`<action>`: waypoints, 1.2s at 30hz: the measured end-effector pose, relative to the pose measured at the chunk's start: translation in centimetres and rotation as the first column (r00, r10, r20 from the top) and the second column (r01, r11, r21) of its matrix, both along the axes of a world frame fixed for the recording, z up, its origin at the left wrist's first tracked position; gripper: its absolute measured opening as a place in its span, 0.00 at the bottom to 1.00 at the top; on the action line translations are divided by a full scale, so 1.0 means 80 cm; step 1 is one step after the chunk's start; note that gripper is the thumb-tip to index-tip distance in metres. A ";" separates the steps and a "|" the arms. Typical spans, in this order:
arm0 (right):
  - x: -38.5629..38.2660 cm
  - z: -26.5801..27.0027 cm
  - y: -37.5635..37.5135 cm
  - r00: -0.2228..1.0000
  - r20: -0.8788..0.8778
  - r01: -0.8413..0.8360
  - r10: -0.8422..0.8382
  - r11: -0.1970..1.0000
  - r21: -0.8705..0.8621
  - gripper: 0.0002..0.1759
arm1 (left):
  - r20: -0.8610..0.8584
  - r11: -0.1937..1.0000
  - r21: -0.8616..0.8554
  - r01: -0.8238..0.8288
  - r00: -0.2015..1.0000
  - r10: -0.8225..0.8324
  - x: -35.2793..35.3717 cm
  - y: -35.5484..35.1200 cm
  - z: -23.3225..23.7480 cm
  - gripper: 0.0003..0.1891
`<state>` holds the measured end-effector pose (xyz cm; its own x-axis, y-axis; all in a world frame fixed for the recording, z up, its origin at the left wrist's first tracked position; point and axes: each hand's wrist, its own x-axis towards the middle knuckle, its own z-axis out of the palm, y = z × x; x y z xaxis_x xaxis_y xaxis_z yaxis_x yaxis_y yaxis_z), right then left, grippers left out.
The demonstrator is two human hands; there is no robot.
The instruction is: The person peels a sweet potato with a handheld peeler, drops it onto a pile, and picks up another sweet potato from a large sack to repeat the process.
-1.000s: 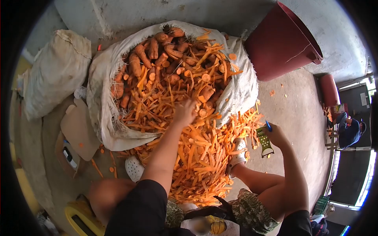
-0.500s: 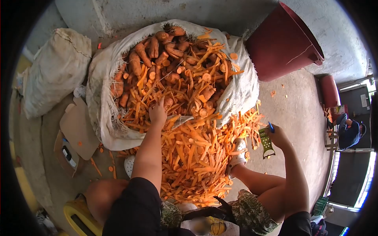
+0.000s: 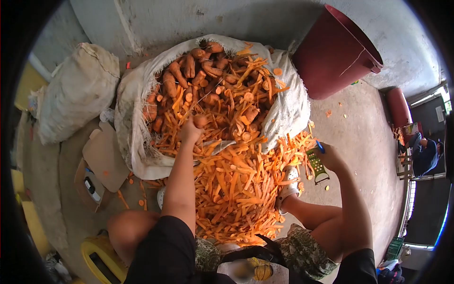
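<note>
My left hand (image 3: pixel 190 131) is closed round a stubby carrot (image 3: pixel 200 121), low over the front of the open white sack (image 3: pixel 130 142). Whole carrots (image 3: pixel 170 83) and peeled strips fill the sack around it. Out to the right, my right hand (image 3: pixel 333 158) grips a green grater (image 3: pixel 317 164), a flat plate with rows of holes that hangs below the fingers. A blue piece (image 3: pixel 320 147) sticks out at the fingers' upper side. Between my legs lies a big heap of orange carrot strips (image 3: pixel 236 194), spilling from the sack's mouth.
A tall maroon bin (image 3: pixel 326 57) stands at the back right by the wall. On the left are a full white sack (image 3: pixel 78 94), a cardboard piece (image 3: pixel 106 149) and a yellow stool-like object (image 3: pixel 101 260). A person in blue (image 3: pixel 424 156) sits far right.
My left hand has lifted slightly off the pile with the carrot, which now shows more fully. The right hand still holds the grater. The whole view has shifted a little.
</note>
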<state>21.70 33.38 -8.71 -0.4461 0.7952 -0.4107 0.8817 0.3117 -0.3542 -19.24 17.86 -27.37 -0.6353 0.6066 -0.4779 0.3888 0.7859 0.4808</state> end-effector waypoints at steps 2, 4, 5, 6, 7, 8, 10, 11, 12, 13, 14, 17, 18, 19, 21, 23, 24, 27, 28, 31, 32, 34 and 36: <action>0.002 0.001 -0.005 0.999 0.032 -0.044 0.042 0.997 0.058 0.14 | -0.024 0.948 0.129 -0.291 0.955 0.296 -0.012 -0.012 -0.005 0.36; 0.007 -0.001 -0.007 0.998 0.047 -0.042 0.040 0.998 0.050 0.14 | -0.006 0.800 0.253 -0.544 0.826 0.563 -0.010 -0.015 -0.006 0.36; 0.009 -0.002 -0.008 0.997 0.067 -0.045 0.042 0.998 0.037 0.14 | -0.285 0.872 0.207 -0.444 0.825 0.488 0.003 -0.012 0.002 0.35; 0.012 -0.003 -0.010 0.997 0.067 -0.041 0.038 0.999 0.036 0.14 | -0.538 0.926 0.128 -0.355 0.760 0.366 0.017 -0.006 0.008 0.34; 0.015 -0.004 -0.011 0.996 0.075 -0.045 0.042 0.998 0.039 0.13 | -0.352 0.957 0.102 -0.273 0.889 0.292 0.033 0.005 0.010 0.33; 0.018 -0.006 -0.012 0.995 0.086 -0.049 0.045 0.998 0.042 0.12 | -0.147 0.978 0.093 -0.185 0.969 0.198 0.051 0.017 0.011 0.32; 0.018 -0.005 -0.014 0.996 0.074 -0.054 0.050 0.998 0.046 0.11 | -0.076 0.988 0.100 0.119 0.991 -0.112 0.091 0.037 -0.012 0.25; 0.018 -0.005 -0.014 0.996 0.059 -0.062 0.059 0.997 0.051 0.11 | 0.049 0.962 0.260 0.088 0.993 -0.104 0.108 0.048 -0.045 0.24; 0.018 -0.007 -0.013 0.996 0.072 -0.065 0.061 0.997 0.049 0.11 | 0.286 0.986 0.154 0.064 0.952 -0.106 0.119 0.060 -0.076 0.25; 0.018 -0.008 -0.011 0.996 0.078 -0.053 0.050 0.997 0.047 0.11 | 0.393 1.000 0.014 0.019 0.919 -0.023 0.132 0.062 -0.049 0.24; 0.019 -0.009 -0.009 0.996 0.082 -0.041 0.037 0.998 0.045 0.11 | 0.411 1.000 -0.026 -0.012 0.911 0.021 0.139 0.066 -0.052 0.24; 0.026 -0.017 -0.004 0.992 0.121 0.039 -0.040 0.999 0.007 0.11 | 0.381 0.998 -0.021 -0.056 0.922 0.060 0.143 0.083 -0.113 0.25; 0.027 -0.020 -0.002 0.991 0.126 0.043 -0.042 0.999 0.001 0.11 | 0.324 0.997 0.029 -0.071 0.944 0.058 0.141 0.089 -0.134 0.25; 0.030 -0.023 0.000 0.988 0.149 0.040 -0.039 0.999 -0.003 0.11 | 0.326 0.998 0.024 -0.066 0.944 0.055 0.142 0.095 -0.133 0.25; 0.031 -0.027 0.000 0.984 0.174 0.039 -0.037 0.999 -0.010 0.11 | 0.299 0.994 -0.004 -0.107 0.949 0.103 0.144 0.109 -0.118 0.23; 0.025 -0.028 0.001 0.982 0.189 0.005 -0.006 1.000 0.005 0.12 | 0.516 0.957 0.029 -0.289 0.824 0.233 0.136 0.111 -0.107 0.21; 0.021 -0.026 0.000 0.981 0.193 0.000 0.000 1.000 0.001 0.12 | 0.704 0.885 0.022 -0.466 0.635 0.317 0.133 0.109 -0.102 0.20; 0.015 -0.022 0.000 0.985 0.153 0.084 -0.076 0.995 -0.048 0.12 | 0.571 0.956 0.008 -0.294 0.786 0.237 0.130 0.099 -0.057 0.20; 0.018 -0.026 0.003 0.987 0.148 0.071 -0.063 0.996 -0.048 0.12 | 0.249 0.946 0.071 -0.317 0.924 0.291 0.147 0.104 -0.081 0.21; 0.009 -0.024 -0.003 0.989 0.144 0.048 -0.040 0.998 -0.052 0.12 | -0.408 0.868 0.406 0.285 0.907 -0.107 0.179 0.103 -0.027 0.20; 0.005 -0.022 -0.006 0.989 0.146 0.040 -0.032 0.998 -0.052 0.12 | -0.518 0.722 0.473 0.505 0.822 -0.236 0.188 0.105 -0.021 0.20; 0.003 -0.026 -0.007 0.989 0.143 0.042 -0.034 0.998 -0.054 0.12 | -0.583 0.642 0.355 0.680 0.697 -0.416 0.214 0.119 -0.034 0.21; 0.003 -0.028 -0.006 0.989 0.149 0.034 -0.025 0.998 -0.061 0.12 | -0.383 0.529 0.086 0.844 0.518 -0.765 0.227 0.132 -0.044 0.27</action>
